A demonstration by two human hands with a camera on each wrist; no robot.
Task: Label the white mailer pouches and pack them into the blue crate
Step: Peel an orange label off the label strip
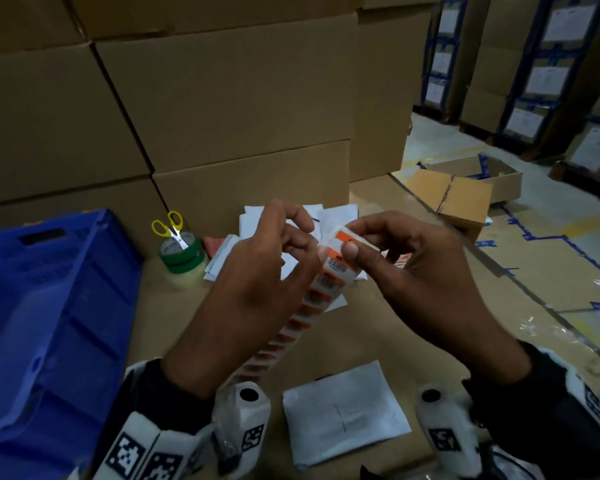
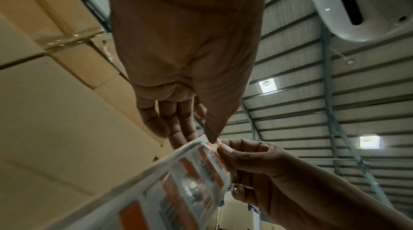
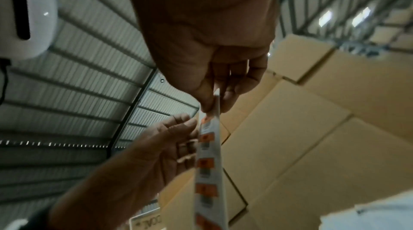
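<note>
Both hands are raised over the table with a long strip of orange-and-white barcode labels (image 1: 329, 271) between them. My right hand (image 1: 352, 245) pinches the strip's top end between thumb and forefinger (image 3: 214, 106). My left hand (image 1: 312, 249) pinches the strip's top edge at the topmost label, thumb in front and fingers behind (image 2: 205, 136). The strip (image 2: 178, 189) hangs down towards my wrists. One white mailer pouch (image 1: 343, 417) lies flat on the table below the hands. A heap of white pouches (image 1: 338, 216) lies behind them. The blue crate (image 1: 49, 306) stands at the left.
Yellow-handled scissors (image 1: 174, 230) rest on stacked tape rolls (image 1: 182, 258) beside the crate. A wall of brown cartons (image 1: 222, 116) closes the back. An open cardboard box (image 1: 465, 192) sits on the floor at the right, with wrapped pallets (image 1: 534, 81) beyond.
</note>
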